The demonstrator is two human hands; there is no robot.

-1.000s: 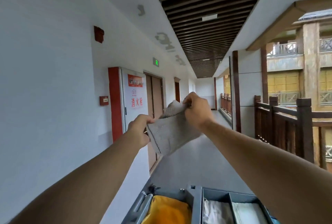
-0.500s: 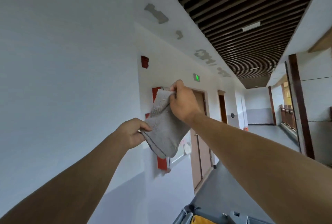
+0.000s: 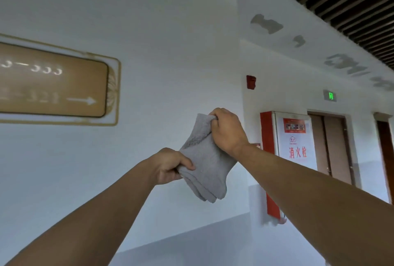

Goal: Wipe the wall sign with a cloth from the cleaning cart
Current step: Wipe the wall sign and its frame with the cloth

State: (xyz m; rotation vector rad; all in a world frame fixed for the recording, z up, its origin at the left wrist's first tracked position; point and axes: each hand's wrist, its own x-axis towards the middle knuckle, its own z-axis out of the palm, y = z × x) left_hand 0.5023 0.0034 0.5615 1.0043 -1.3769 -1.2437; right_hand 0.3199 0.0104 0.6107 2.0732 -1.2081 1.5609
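Note:
A folded grey cloth [image 3: 205,169] hangs between both hands in front of the white wall. My right hand [image 3: 228,130] grips its upper corner; my left hand [image 3: 170,165] pinches its lower left edge. The wall sign [image 3: 53,80], a tan plaque with white room numbers, an arrow and a gold border, is mounted at the left edge of the view, above and left of my hands and well apart from the cloth. Its left part is cut off by the frame. The cleaning cart is out of view.
A red-framed fire hose cabinet [image 3: 292,150] stands on the wall to the right, behind my right forearm. A red alarm box [image 3: 251,82] and a green exit sign [image 3: 330,95] sit above it. Brown doors [image 3: 332,148] follow further along the corridor.
The view has swung up and to the left, bringing the wall sign into sight and dropping the cart out of frame. Both hands still hold the cloth, now more folded.

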